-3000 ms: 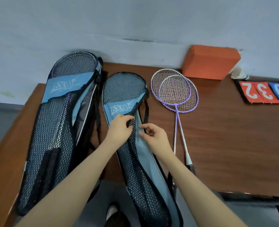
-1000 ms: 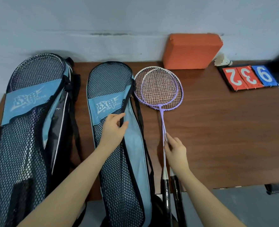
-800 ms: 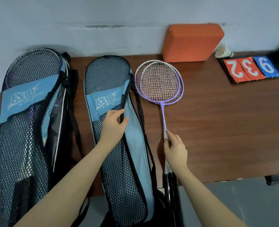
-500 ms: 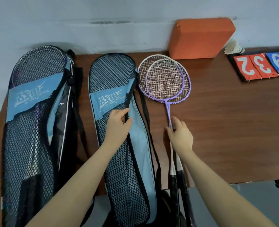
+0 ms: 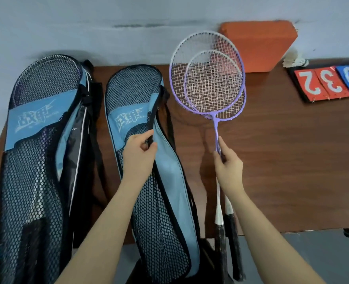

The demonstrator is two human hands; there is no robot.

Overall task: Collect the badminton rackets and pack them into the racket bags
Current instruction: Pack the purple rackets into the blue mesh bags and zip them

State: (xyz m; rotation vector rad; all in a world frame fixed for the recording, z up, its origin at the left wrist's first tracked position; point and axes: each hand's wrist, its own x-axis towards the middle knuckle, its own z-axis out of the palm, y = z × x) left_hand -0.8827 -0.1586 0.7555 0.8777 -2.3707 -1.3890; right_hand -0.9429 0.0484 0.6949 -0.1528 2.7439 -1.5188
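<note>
While the black grips of the two rackets [image 5: 210, 83] hang past the near edge of the worktop [image 5: 292, 171] at 5 o'clock, the right hand [image 5: 228, 167] pinches both thin shafts together, fingers curled round them, and the heads are tilted up off the wood toward 12 o'clock. Just beside it, toward 9 o'clock, the left hand [image 5: 138, 158] pinches the black zipper edge of the middle racket bag [image 5: 149, 181], thumb and fingers closed on the trim. This bag lies lengthwise on the worktop, its near end overhanging. At 9 o'clock lies a second racket bag [image 5: 38, 160], mesh side up. Farther back, at 1 o'clock, an orange block [image 5: 268, 44] stands against the wall, partly behind the racket heads. At 2 o'clock a shuttlecock [image 5: 295, 60] sits just behind a scoreboard [image 5: 329, 83] showing 2, 3, 9.
</note>
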